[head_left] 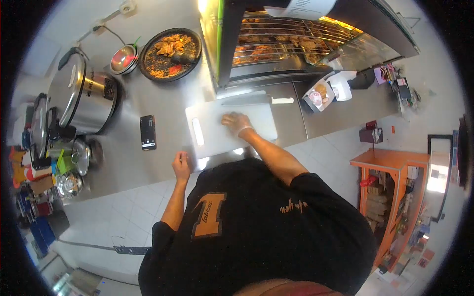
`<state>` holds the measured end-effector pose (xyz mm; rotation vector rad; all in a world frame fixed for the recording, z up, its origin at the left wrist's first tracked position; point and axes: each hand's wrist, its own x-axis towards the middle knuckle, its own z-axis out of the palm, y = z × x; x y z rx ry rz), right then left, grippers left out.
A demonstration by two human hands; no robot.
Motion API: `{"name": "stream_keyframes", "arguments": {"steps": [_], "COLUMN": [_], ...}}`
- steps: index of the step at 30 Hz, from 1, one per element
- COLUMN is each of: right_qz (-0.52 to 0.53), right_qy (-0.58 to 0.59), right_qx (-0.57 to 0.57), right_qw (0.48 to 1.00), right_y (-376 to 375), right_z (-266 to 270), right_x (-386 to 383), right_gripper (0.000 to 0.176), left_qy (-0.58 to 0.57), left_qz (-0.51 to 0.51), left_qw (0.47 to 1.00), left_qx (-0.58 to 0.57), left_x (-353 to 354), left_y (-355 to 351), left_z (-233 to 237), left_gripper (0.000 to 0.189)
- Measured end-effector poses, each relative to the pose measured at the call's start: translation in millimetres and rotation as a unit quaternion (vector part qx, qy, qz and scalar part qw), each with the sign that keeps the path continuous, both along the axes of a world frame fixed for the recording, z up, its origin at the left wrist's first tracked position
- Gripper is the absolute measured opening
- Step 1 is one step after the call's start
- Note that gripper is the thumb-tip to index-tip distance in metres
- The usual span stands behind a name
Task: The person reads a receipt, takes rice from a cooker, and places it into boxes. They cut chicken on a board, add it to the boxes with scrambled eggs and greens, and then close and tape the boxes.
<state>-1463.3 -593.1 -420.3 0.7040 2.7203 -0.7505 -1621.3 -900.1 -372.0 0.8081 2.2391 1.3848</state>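
Two hands forward: right hand (237, 122) gloved, arm outstretched, flat and open on cutting board (213, 137); left hand (181, 164), elbow bent, at counter (127, 165) edge, grip unclear.

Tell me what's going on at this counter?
A person in a black shirt stands at a steel counter. Their right hand, apparently gloved, lies flat on a white cutting board; the left hand rests at the counter's edge, holding nothing I can see. A knife lies just beyond the board, a phone to its left, and a dark bowl of food farther back.
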Motion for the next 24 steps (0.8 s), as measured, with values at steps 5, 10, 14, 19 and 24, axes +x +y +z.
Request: {"name": "stream_keyframes", "arguments": {"steps": [5,10,14,19,24], "right_qz": [-0.171,-0.290,-0.260,-0.256,-0.483], "right_qy": [0.155,-0.009,-0.093,-0.253,0.048], "right_qx": [-0.033,0.208,0.509,0.315,-0.146], "right_qw": [0.972,0.934,0.815,0.878,0.862], "right_y": [31.3,182.5,311.2,473.5,514.1], "right_z": [29.6,83.5,85.7,7.9,17.8], "right_x": [57.8,177.8,314.5,414.2,424.9], "right_gripper": [0.042,0.050,0.063,0.042,0.051], "left_qy": [-0.033,0.019,0.066,0.043,0.051], "left_qz": [0.011,0.006,0.032,0.112,0.105], "left_qw": [0.999,0.998,0.983,0.933,0.913], "left_qx": [0.001,-0.064,-0.167,-0.338,-0.391], "left_x": [-21.9,-23.5,-18.0,-17.1,-16.8], "left_y": [22.7,47.8,38.6,39.1,66.9], "left_z": [-5.6,-11.4,-38.6,-46.0,-27.3], "left_gripper": [0.022,0.026,0.036,0.052,0.054]}}
